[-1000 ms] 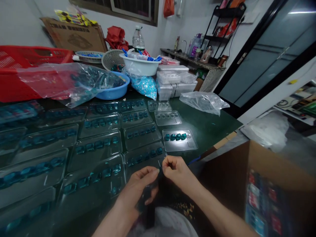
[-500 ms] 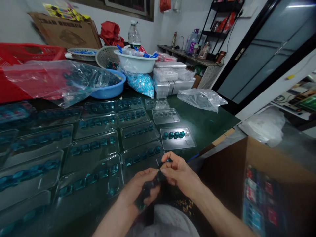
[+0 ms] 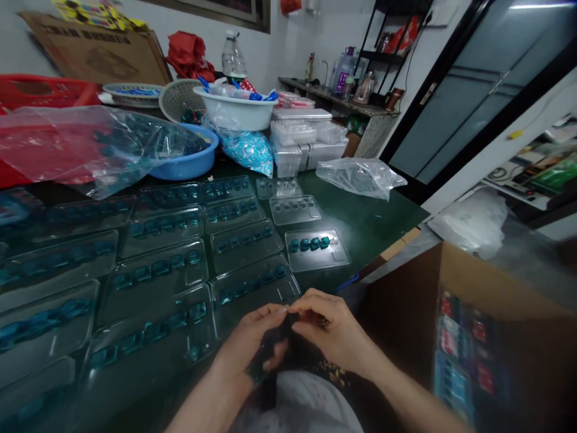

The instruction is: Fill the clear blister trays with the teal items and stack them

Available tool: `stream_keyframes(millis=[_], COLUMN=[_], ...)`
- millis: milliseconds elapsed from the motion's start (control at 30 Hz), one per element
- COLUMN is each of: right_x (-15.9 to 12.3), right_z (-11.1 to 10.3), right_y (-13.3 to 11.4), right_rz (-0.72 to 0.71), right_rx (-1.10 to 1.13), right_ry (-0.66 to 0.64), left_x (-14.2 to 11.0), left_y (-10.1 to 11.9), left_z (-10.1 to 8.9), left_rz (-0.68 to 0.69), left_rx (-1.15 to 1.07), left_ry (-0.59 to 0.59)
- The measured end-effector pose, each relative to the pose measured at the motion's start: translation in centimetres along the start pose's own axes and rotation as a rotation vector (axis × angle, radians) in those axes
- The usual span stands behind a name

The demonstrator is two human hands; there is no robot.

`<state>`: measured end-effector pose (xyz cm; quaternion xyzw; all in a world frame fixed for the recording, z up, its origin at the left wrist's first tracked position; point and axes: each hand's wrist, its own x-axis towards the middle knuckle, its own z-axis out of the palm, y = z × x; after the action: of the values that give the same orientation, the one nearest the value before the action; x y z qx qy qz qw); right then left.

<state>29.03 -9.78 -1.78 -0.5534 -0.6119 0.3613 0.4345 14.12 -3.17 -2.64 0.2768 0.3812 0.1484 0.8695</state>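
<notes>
My left hand (image 3: 246, 343) is closed, its thumb and index finger pinched, with something dark in the shaded palm that I cannot make out. My right hand (image 3: 331, 322) is curled, and its index fingertip meets the left fingertips over the table's front edge. Whatever lies between the fingertips is too small to name. Just beyond the hands lies a clear plastic tray (image 3: 252, 307) with a row of teal cube-like pieces. To the right of it, another clear tray (image 3: 306, 261) holds several teal pieces (image 3: 314, 243) and one clear spot at the row's end.
More clear trays (image 3: 157, 264) with teal pieces cover the green table's left side. Behind them stand a blue basin (image 3: 189, 165), a white basin (image 3: 238, 114), a red basket (image 3: 49, 90), stacked clear boxes (image 3: 288, 153) and a plastic bag (image 3: 360, 174). A cardboard box (image 3: 496, 282) with packages sits at right.
The view has shifted slightly, so the scene sits further left. My right index finger has straightened toward the left fingertips, and the right thumb has come away from them.
</notes>
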Motion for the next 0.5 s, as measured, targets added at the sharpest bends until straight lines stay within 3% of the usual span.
stream_keyframes(millis=[233,367,500], right_x=[0.2,0.2,0.2], right_z=[-1.6,-1.9,-2.0], right_y=[0.4,0.4,0.4], right_rz=[0.151,0.156,0.073], right_rx=[0.163,0.181,0.024], right_ry=[0.007,0.064,0.102], left_x=[-0.1,-0.2,0.1], left_y=[0.3,0.7,1.2], left_z=[0.2,1.0,1.6], left_rz=[-0.132,-0.047,-0.022], left_rx=[-0.148,-0.156,-0.151], left_ry=[-0.1,-0.08,-0.056])
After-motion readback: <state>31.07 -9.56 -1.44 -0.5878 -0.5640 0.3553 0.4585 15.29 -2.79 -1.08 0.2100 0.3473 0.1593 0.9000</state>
